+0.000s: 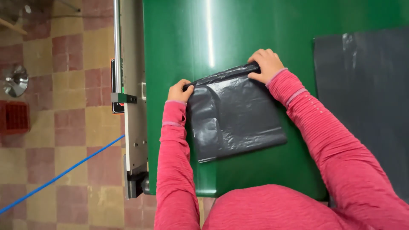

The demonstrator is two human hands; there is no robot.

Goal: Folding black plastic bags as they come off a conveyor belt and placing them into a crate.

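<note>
Both hands, the left hand [180, 90] and right hand [266, 64], pinch shut on the rolled top edge of the black plastic bag [234, 117] at mid-frame on the green table [179, 38], where uneven grip could let the slick roll spring loose.

I take this for a small factory or packing workshop. A wide green conveyor belt [255, 34] fills the middle of the frame, its grey metal frame [134, 127] running down the left side. Far left I see a worn checkered tile floor [68, 64], a blue hose [59, 174] and a red crate [13, 117].
</note>
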